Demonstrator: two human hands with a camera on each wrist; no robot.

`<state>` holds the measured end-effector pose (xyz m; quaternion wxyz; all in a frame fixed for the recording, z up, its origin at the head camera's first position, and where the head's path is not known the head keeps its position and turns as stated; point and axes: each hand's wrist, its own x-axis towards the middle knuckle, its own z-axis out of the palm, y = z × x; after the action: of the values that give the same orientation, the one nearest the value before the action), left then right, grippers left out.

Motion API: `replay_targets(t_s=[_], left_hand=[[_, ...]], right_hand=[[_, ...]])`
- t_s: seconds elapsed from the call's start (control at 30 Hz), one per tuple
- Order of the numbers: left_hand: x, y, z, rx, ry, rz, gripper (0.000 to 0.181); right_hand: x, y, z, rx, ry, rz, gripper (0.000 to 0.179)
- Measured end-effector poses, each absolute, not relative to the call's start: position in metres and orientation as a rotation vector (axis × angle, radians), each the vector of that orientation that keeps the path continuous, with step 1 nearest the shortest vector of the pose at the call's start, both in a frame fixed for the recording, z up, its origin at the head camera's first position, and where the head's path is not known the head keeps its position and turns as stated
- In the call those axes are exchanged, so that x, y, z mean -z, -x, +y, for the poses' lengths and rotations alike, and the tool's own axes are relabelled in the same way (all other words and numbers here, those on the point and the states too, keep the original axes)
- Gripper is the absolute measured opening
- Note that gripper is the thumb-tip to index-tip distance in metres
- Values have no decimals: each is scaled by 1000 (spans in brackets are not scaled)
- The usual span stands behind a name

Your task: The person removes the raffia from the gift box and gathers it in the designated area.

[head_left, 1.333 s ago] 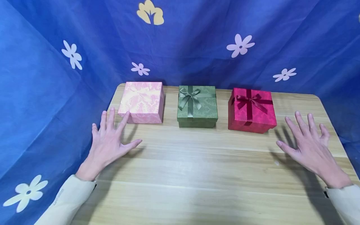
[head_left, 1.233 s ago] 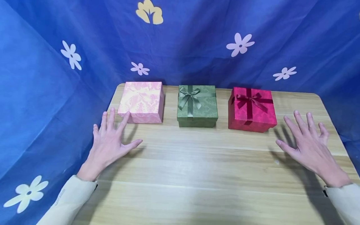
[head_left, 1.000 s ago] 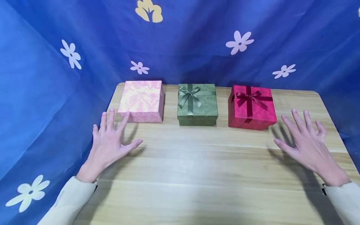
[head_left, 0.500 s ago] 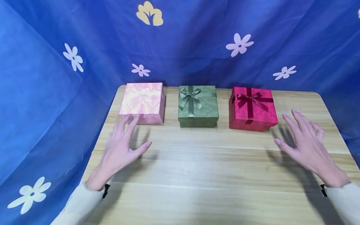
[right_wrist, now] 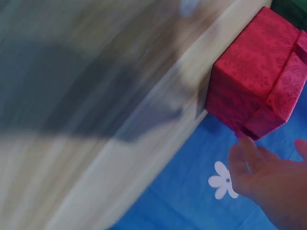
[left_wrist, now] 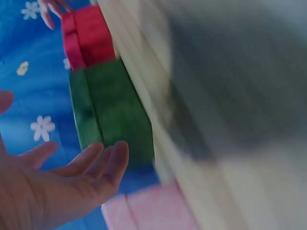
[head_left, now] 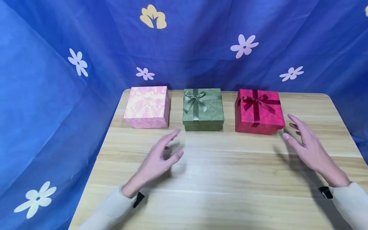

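Three gift boxes stand in a row along the far side of the table. At the left is a pink box (head_left: 147, 107), in the middle a green box (head_left: 203, 110) with a green ribbon bow, and at the right a red box (head_left: 259, 111) with a dark red bow. My left hand (head_left: 156, 161) hovers in front of the gap between the pink and green boxes, fingers relaxed, thumb apart, holding nothing. Close to the right side of the red box is my right hand (head_left: 310, 148), loosely bent and holding nothing; in the right wrist view its fingertips overlap the box's lower edge.
The wooden table (head_left: 201, 198) has light grain and rounded far corners. A blue cloth (head_left: 195, 38) printed with pale flowers hangs behind it and along both sides. Both sleeves are light, with a dark strap at each wrist.
My left hand has moved right, from the pink box's front corner toward the green box, and turned sideways. My right hand has turned and drawn its fingers together beside the red box.
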<state>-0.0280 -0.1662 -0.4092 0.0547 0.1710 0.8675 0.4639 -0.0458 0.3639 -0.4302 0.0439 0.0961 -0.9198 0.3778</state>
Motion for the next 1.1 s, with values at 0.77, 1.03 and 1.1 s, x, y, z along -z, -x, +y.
replay_targets(t_s=[0.77, 1.03, 1.1], left_hand=[[446, 61, -18, -1879, -650, 1861, 76], [443, 89, 41, -1923, -478, 1970, 80], [445, 98, 55, -1951, -425, 1992, 78]], right_hand=[[444, 100, 358, -2082, -76, -2325, 68], [443, 116, 358, -2365, -63, -2175, 67], [444, 119, 356, -2405, -68, -2141, 67]])
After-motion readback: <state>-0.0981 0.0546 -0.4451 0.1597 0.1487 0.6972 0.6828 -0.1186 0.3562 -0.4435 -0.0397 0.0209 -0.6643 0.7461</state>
